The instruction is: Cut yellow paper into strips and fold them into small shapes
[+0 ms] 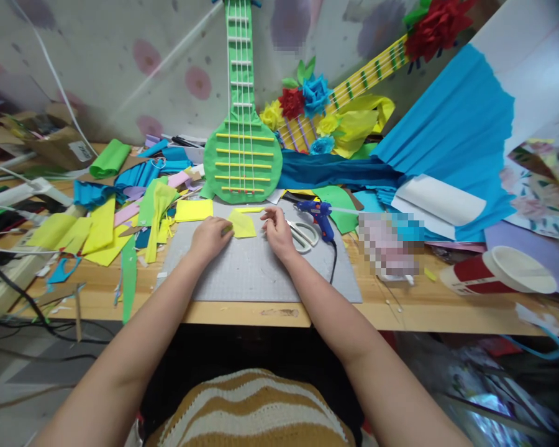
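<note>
A small square of yellow crepe paper (243, 226) lies on the grey cutting mat (261, 276) between my two hands. My left hand (211, 238) is closed at the paper's left edge, its fingers curled and their tips partly hidden. On the other side, my right hand (278, 232) is loosely bent with the fingers and thumb apart, just off the paper. A thin yellow strip (250, 210) runs behind the square toward my right fingertips. Silver-grey scissors (305, 236) lie beside my right hand, and a blue glue gun (317, 214) rests just beyond them.
A green paper-covered lute (242, 164) leans upright at the back, with a yellow flowered one (302, 133) behind. Folded yellow paper (194, 210) and coloured scraps crowd the left. A blue paper fan shape (451, 136) and a red-white cup (498, 271) are right.
</note>
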Tool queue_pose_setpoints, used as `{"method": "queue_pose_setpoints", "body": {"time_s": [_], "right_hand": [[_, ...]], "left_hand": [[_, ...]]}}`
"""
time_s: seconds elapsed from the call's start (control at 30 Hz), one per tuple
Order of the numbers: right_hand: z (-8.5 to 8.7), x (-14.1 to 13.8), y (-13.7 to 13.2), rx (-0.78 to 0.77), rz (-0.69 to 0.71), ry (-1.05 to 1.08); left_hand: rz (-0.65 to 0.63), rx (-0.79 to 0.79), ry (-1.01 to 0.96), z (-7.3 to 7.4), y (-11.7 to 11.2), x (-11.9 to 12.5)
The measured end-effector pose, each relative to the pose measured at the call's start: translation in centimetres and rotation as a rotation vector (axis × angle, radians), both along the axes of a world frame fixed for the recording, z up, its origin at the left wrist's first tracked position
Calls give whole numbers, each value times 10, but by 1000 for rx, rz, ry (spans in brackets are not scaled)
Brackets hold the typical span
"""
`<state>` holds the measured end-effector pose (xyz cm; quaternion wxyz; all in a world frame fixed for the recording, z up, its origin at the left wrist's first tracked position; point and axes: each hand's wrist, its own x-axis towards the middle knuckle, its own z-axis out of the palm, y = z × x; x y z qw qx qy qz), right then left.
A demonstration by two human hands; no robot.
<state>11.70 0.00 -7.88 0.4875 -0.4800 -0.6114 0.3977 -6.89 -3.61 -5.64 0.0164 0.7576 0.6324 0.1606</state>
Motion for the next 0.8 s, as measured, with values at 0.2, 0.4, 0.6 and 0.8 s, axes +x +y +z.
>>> {"method": "queue_pose_setpoints", "body": {"time_s": [0.2,0.4,0.6,0.8], "right_hand": [[-4,2,2,129,41,-136],[-8,2,2,165,20,-208],[-2,4,0,133,-27,-238],[3,2,-7,305,108,-375]], "left_hand": [[23,-4,-19,8,0,10],[-390,-73,-145,9,18,-14],[-395,-46,-1,7,10,-17],[-196,32,3,-2,-4,7]]}}
